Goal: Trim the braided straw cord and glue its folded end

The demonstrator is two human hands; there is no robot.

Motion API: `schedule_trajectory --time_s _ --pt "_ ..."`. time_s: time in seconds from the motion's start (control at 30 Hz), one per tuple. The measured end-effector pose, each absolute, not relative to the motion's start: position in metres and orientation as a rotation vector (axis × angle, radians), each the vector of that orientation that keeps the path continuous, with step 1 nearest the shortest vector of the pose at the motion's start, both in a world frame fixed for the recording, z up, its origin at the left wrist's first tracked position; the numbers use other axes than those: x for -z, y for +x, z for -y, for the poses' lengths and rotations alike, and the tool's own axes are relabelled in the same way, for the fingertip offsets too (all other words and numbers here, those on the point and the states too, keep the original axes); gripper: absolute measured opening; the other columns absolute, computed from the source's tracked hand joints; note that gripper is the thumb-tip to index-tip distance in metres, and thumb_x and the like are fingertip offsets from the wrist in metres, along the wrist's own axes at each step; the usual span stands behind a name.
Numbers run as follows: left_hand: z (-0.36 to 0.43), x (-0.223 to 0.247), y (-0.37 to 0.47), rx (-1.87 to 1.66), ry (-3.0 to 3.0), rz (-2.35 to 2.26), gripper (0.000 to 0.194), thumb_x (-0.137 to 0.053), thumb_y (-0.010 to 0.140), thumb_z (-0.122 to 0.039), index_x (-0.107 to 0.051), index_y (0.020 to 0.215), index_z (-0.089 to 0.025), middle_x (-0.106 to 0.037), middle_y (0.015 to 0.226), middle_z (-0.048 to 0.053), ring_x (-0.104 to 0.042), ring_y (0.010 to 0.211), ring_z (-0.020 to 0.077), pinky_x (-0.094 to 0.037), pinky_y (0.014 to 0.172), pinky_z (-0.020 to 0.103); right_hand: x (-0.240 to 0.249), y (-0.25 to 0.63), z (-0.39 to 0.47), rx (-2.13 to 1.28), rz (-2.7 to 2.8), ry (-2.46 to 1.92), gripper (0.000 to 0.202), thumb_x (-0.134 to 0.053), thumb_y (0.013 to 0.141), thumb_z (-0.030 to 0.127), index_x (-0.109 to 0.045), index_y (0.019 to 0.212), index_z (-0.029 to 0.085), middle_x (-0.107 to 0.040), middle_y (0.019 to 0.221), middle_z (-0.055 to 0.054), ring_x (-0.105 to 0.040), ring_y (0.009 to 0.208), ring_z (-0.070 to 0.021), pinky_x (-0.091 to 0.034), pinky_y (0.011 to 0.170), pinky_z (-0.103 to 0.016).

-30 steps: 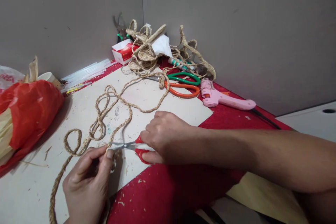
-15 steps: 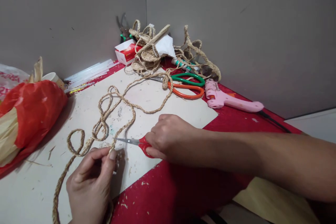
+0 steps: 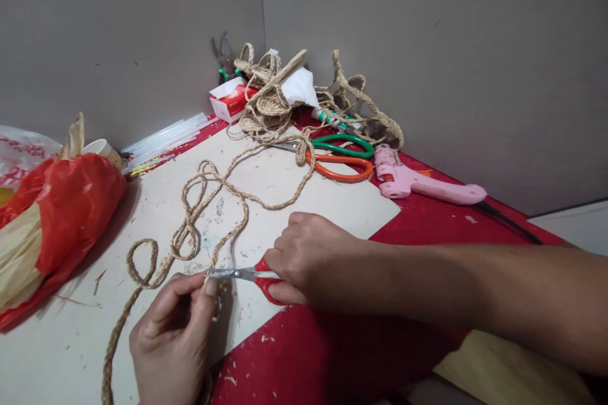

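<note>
The left hand's point(image 3: 173, 329) grip pinches coarse braided rope point(image 3: 232, 237); the right's point(image 3: 301, 259) closes round smooth red-handled scissors point(image 3: 244, 273).

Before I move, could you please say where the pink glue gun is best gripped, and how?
I'd take the pink glue gun mid-handle, from the near side: its slim handle points right, away from the green-and-orange scissors beside its body.

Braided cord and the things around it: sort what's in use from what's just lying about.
Apparently in use:
- braided cord, pinched by the left hand
- red-handled scissors, in the right hand

Seemingly just lying about:
- green-and-orange-handled scissors
- pink glue gun
- red-and-white box
- red plastic bag
</note>
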State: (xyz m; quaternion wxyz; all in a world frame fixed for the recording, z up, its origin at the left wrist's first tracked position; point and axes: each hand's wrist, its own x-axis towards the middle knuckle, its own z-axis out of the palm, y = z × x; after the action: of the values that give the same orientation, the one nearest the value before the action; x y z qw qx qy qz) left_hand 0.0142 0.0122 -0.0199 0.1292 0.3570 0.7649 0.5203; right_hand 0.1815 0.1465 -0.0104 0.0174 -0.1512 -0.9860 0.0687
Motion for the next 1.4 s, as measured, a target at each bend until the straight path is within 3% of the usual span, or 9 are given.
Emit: schedule_trajectory --time_s 0.17,0.37,0.63,0.9,1.17,1.4 --pt "-0.011 0.022 0.013 -1.547 0.886 -2.187 0.014 -0.082 0.062 -0.033 -0.074 0.069 -0.024 -0.07 0.065 -0.002 -0.061 0.058 0.0119 -0.051 0.06 0.02 0.008 0.18 -0.152 -0.271 3.116 -0.536 0.027 -0.05 0.09 0.034 -0.067 0.077 0.018 -0.072 0.069 -0.005 -0.059 0.059 -0.0151 -0.028 0.06 -0.03" --pt "-0.014 0.022 0.017 -1.55 0.453 -2.075 0.032 -0.087 0.055 -0.039 -0.077 0.08 -0.022 -0.072 0.067 0.002 -0.06 0.059 0.0118 -0.05 0.057 0.019 0.004 0.179 -0.152 -0.403 3.053 -0.646 0.039 -0.051 0.082 0.054 -0.068 0.074 0.019 -0.07 0.065 -0.004 -0.061 0.06 -0.0181 -0.032 0.062 -0.031" --pt "-0.012 0.02 0.01 -1.425 0.242 -1.945 0.049 -0.089 0.048 -0.041 -0.076 0.09 -0.018 -0.066 0.057 0.001 -0.055 0.049 0.0116 -0.043 0.044 0.018 0.004 0.176 -0.152 -0.429 3.171 -0.636 0.044 -0.046 0.085 0.054 -0.068 0.077 0.017 -0.071 0.068 -0.007 -0.063 0.061 -0.0188 -0.035 0.065 -0.032" --pt "-0.015 0.014 0.011 -1.465 0.213 -1.742 0.041 -0.089 0.05 -0.031 -0.076 0.088 -0.021 -0.064 0.06 -0.001 -0.049 0.046 0.0078 -0.036 0.041 0.016 0.001 0.175 -0.157 -0.425 3.245 -0.659 0.033 -0.044 0.093 0.037 -0.069 0.083 0.019 -0.074 0.078 -0.006 -0.064 0.068 -0.0182 -0.034 0.061 -0.03" --pt "-0.019 0.013 0.01 -1.52 0.197 -1.659 0.033 -0.089 0.052 -0.027 -0.076 0.082 -0.019 -0.058 0.054 -0.001 -0.045 0.045 0.006 -0.035 0.043 0.015 -0.003 0.177 -0.158 -0.492 3.196 -0.719 0.042 -0.046 0.085 0.054 -0.068 0.079 0.019 -0.071 0.071 -0.006 -0.062 0.063 -0.0184 -0.036 0.064 -0.031" --pt "-0.017 0.012 0.007 -1.493 0.222 -1.599 0.035 -0.086 0.058 -0.025 -0.076 0.09 -0.018 -0.049 0.052 -0.004 -0.043 0.048 0.0073 -0.04 0.047 0.017 -0.002 0.175 -0.159 -0.456 3.226 -0.695 0.043 -0.046 0.086 0.052 -0.07 0.082 0.017 -0.071 0.073 -0.01 -0.062 0.066 -0.0195 -0.034 0.063 -0.03"
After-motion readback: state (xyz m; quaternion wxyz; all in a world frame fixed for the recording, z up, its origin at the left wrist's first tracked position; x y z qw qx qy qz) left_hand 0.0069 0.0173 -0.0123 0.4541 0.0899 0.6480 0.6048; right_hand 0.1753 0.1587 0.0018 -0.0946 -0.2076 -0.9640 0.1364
